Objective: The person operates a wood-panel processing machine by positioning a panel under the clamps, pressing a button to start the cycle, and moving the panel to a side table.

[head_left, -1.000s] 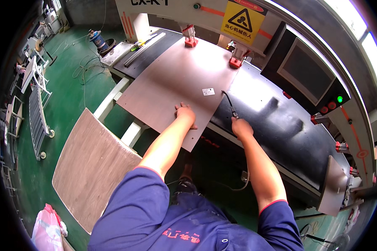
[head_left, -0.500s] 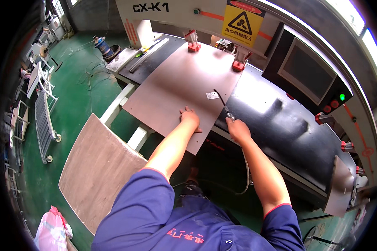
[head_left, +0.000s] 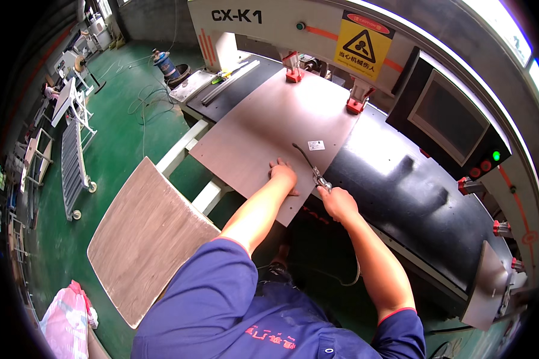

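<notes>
A flat brownish-grey panel (head_left: 251, 131) lies on the machine's black bed, its near corner jutting over the edge toward me. My left hand (head_left: 283, 176) rests on it with the fingers spread. In my right hand (head_left: 338, 202) is an air blow gun (head_left: 318, 176), gripped at the handle; its thin dark nozzle reaches over the panel near a small white label (head_left: 315, 145). A hose hangs down from the gun beside my forearm. Two red-footed clamps (head_left: 294, 76) stand at the panel's far edge.
The machine's beam carries a warning sign (head_left: 364, 45) and a control screen (head_left: 451, 113) with lit buttons. A wood-grain board (head_left: 150, 233) lies at the left by white support arms (head_left: 182, 149). Another panel (head_left: 486, 284) leans at the right end. A wheeled rack (head_left: 75, 161) stands far left.
The blow gun's nozzle has swung left across the panel, away from its right edge. My left hand still lies on the panel. The whole view has shifted slightly.
</notes>
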Available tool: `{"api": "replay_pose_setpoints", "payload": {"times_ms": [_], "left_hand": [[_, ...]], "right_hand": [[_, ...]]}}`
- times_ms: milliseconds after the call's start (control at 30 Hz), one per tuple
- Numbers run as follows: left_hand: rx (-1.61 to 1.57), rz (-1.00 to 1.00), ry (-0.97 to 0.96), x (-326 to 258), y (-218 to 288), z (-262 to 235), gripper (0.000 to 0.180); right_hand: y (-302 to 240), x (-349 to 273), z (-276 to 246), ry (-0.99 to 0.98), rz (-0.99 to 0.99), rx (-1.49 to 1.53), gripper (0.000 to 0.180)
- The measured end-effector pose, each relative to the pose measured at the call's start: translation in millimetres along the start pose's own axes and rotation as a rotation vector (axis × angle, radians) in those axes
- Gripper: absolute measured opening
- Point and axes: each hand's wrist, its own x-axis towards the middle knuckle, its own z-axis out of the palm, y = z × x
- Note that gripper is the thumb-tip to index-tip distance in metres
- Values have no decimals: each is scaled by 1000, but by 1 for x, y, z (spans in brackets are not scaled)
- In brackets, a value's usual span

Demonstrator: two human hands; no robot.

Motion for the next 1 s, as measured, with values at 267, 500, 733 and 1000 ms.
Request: {"api": "replay_pose_setpoints", "payload": {"times_ms": [267,500,733,1000], "left_hand": [[14,-65,-22,-8,2,-5,116],[18,-69,-23,-11,1,-7,115],[9,-12,-13,-11,2,-9,116],[0,-19,-19,-19,-3,-11,117]], "right_hand": [[20,-10,-29,-27,224,183,59],[61,5,-52,190,379,397,60],[75,9,-34,216,282,329,60],[34,-21,-36,110,188,374,60]]}}
